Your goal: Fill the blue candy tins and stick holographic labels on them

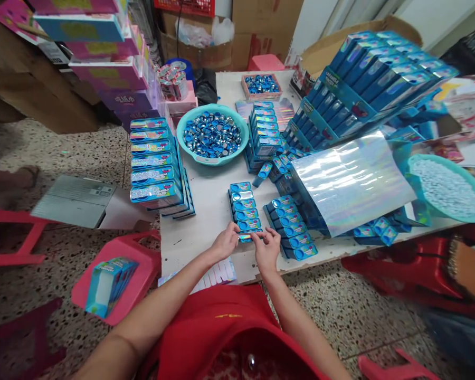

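In the head view, a short row of small blue boxes (245,215) with printed tops and round recesses stands on the table in front of me. My left hand (226,243) has its fingertips pressed together at the left end of the nearest small blue box (248,237). My right hand (267,249) pinches the same box's right end with thumb and forefinger, its other fingers loosely bent. The fingers cover parts of this box's top, so fine detail there is hidden. Just right of my right hand stands a second row of similar boxes (295,230).
A turquoise basin (214,160) of blue and silver caps sits behind, beside stacked blue boxes (154,161). A silver holographic sheet (352,182) covers boxes on the right. Tall blue display packs (364,87) rise behind it. A pink stool (138,258) stands at left.
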